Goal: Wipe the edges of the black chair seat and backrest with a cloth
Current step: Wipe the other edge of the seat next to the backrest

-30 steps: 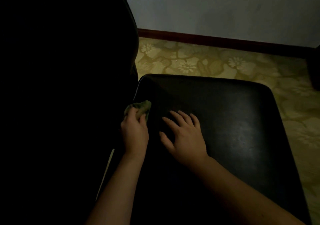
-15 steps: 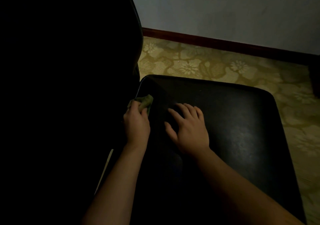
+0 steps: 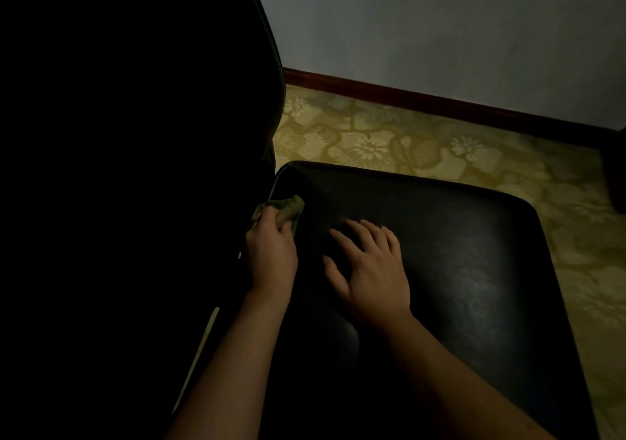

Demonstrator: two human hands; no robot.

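Observation:
The black chair seat (image 3: 474,253) fills the lower right of the dim head view. Its black backrest (image 3: 152,134) rises as a dark mass on the left. My left hand (image 3: 271,253) grips a bunched green cloth (image 3: 288,206) and holds it against the seam where the seat meets the backrest, near the seat's far left corner. Flat on the seat just to the right lies my right hand (image 3: 369,266), fingers spread and straight, holding nothing.
Beyond the seat lies a yellow floral floor (image 3: 406,138), ending at a dark red skirting board (image 3: 423,100) under a pale wall (image 3: 440,26). A dark object (image 3: 614,168) stands at the right edge. A thin pale strip (image 3: 200,348) shows beside my left forearm.
My left hand has slid the cloth farther along the seam toward the seat's far corner. The right hand has shifted slightly forward on the seat.

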